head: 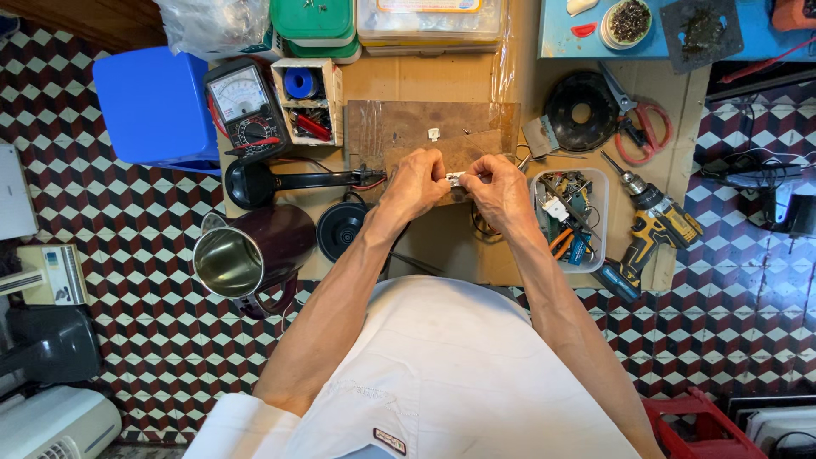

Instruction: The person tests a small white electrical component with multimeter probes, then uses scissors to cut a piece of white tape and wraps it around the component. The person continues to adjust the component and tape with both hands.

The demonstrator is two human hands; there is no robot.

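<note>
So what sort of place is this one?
Most likely a small home repair bench for appliances, set over a tiled floor. A multimeter, a cordless drill and a tray of wires and parts surround the hands, which pinch a small white part between them.

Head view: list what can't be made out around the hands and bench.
- White part: mostly hidden by the fingers of the left hand and right hand; too small to identify.
- Parts tray: contents too small and tangled.
- Drill: its base runs off the bench edge.
</note>
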